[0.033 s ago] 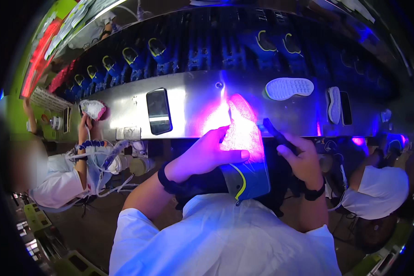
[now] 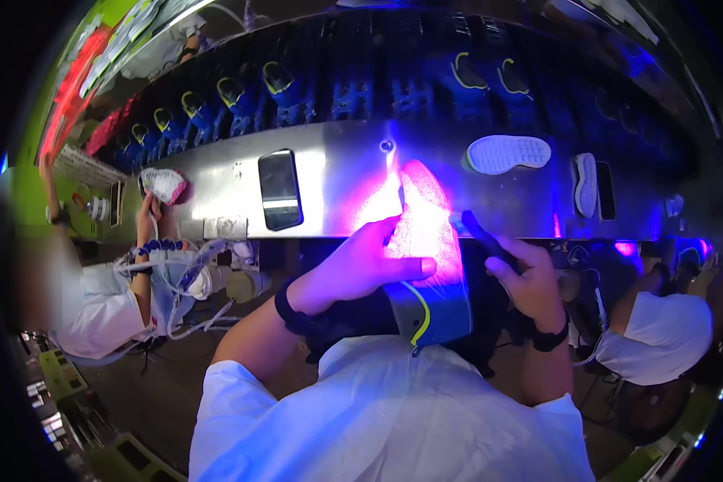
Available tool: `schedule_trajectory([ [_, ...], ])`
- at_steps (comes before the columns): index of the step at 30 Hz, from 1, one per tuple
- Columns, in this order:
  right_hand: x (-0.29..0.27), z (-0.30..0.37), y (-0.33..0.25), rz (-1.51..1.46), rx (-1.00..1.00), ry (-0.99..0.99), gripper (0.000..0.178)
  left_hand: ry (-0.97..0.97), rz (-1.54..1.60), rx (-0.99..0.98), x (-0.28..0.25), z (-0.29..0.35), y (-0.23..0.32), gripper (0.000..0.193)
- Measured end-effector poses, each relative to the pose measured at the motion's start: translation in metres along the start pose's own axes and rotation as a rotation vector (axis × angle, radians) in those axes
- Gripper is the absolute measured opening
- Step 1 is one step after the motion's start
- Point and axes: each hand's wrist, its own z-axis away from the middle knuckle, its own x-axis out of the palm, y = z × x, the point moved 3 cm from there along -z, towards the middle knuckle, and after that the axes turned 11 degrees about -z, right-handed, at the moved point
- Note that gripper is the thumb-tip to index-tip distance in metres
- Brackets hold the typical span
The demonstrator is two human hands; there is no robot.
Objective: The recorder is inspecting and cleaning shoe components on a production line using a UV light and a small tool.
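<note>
My left hand [image 2: 369, 261] grips a shoe upper [image 2: 426, 241] that glows pink-violet under a lamp; its blue heel part with a yellow stripe points toward me. My right hand [image 2: 526, 277] holds a dark torch-like tool [image 2: 482, 235] aimed at the shoe's side. Both hands work just in front of a long metal bench [image 2: 337, 173].
A dark rectangular panel [image 2: 279, 189] is set in the bench. A white sole [image 2: 508, 153] and another sole [image 2: 585, 183] lie to the right. Blue shoes [image 2: 277, 80] line the belt behind. A person at left holds a white shoe [image 2: 163, 185]; another person [image 2: 655, 329] sits at right.
</note>
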Motion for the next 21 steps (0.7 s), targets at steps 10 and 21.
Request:
schedule_trajectory([
  [10, -0.018, 0.044, -0.012, -0.060, 0.255, -0.230, 0.041, 0.095, 0.078, 0.031, -0.014, 0.004, 0.002, 0.060],
  [21, -0.023, 0.038, -0.023, 0.236, -0.088, -0.044, 0.041, 0.136, 0.354, -0.115, -0.006, -0.009, -0.021, 0.050],
])
